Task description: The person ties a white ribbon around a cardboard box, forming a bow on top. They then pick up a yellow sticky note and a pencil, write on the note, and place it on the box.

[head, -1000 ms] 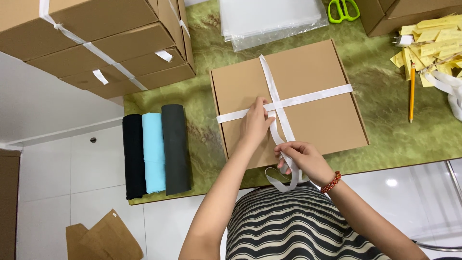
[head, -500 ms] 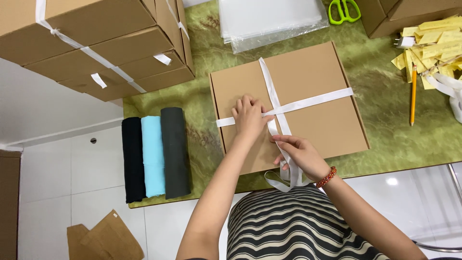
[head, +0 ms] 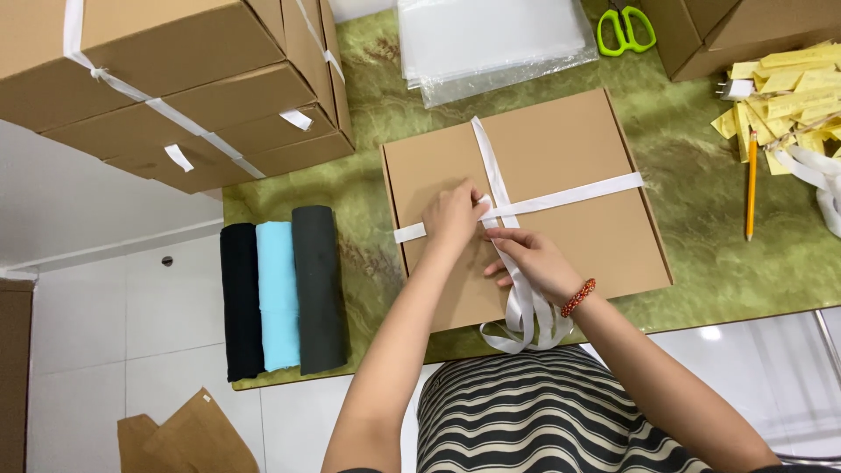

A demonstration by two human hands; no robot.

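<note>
My left hand (head: 451, 219) and right hand (head: 530, 258) meet at the crossing of the white ribbon (head: 561, 197) on the flat cardboard box (head: 578, 149), which lies on the green table (head: 701, 263) just beyond me. Both hands pinch the ribbon; its loose ends hang off the near edge. My fingertips hide the knot.
</note>
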